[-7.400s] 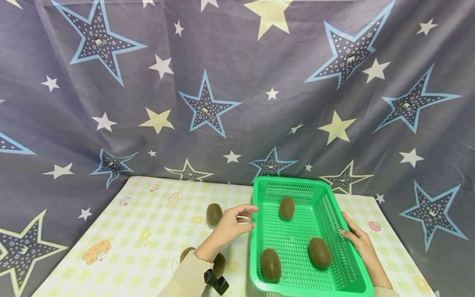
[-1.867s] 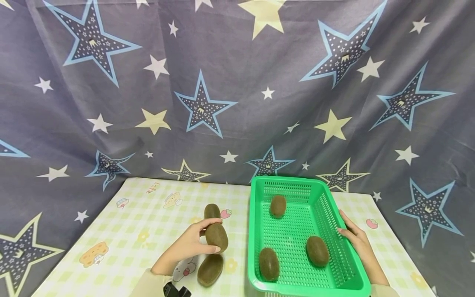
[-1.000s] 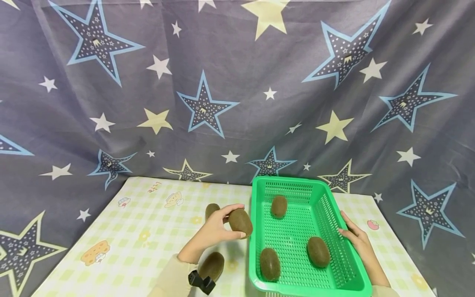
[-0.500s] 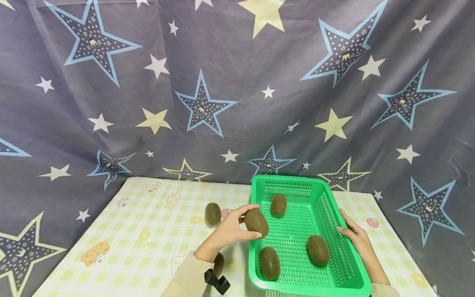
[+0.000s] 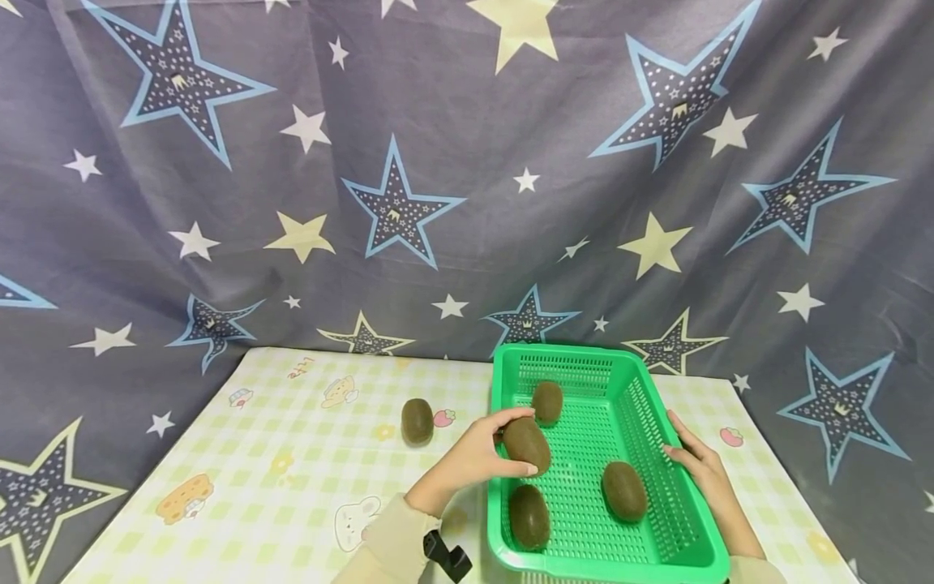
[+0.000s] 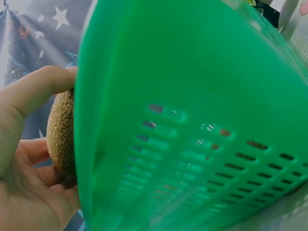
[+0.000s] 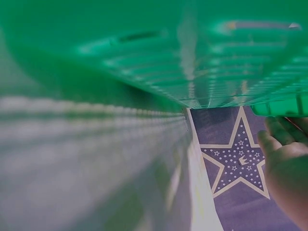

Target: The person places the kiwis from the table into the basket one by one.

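Note:
My left hand (image 5: 474, 456) holds a brown kiwi (image 5: 527, 447) between thumb and fingers, over the left part of a green plastic basket (image 5: 715, 535). In the left wrist view, the kiwi (image 6: 61, 132) shows partly behind the basket wall (image 6: 192, 72). Inside the basket lie a kiwi (image 5: 547, 402) at the back, another (image 5: 529, 517) at the front left and a third (image 5: 624, 491) to the right. My right hand (image 5: 711, 478) grips the basket's right rim, thumb over the edge; in the right wrist view that hand (image 7: 288, 168) is partly cut off.
A kiwi (image 5: 417, 422) lies on the checkered tablecloth (image 5: 292, 454), left of the basket. Another kiwi seen earlier nearer the front is hidden by the left arm. A grey star-patterned curtain (image 5: 438, 105) hangs behind the table. A black strap mount (image 5: 447, 556) is on the left wrist.
My left hand has picked a kiwi up from the tablecloth and carried it right, across the left rim and over the basket. My right hand has stayed at the right rim.

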A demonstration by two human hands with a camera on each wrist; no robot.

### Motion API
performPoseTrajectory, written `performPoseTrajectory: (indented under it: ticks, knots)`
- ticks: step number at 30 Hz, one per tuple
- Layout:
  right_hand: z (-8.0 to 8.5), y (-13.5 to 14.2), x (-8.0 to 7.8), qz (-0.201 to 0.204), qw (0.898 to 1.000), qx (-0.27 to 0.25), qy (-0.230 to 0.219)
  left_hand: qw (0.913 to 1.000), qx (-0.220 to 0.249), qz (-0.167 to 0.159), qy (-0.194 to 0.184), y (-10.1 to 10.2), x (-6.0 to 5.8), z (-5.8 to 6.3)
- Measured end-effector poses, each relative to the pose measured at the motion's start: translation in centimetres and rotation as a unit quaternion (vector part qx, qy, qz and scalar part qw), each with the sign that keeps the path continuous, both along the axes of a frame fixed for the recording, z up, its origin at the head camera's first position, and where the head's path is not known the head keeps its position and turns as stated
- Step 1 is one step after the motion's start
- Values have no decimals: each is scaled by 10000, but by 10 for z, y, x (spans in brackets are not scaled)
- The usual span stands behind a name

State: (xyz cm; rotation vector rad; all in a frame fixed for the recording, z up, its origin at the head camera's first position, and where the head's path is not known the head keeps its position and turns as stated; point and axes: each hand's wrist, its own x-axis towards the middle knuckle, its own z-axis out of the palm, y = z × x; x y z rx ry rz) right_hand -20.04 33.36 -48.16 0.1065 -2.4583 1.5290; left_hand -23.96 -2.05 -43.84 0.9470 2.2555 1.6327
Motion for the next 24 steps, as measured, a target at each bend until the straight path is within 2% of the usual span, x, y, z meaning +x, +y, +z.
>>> performPoseTrajectory:
  ticks: [15,24]
  knots:
    - [-3,-1,0,130,9996,-133,226,9998,-172,-83,-74,19,4,-2]
    - [-3,0,-1,159,9994,-173,250,9991,-372,-124,166,19,4,-1]
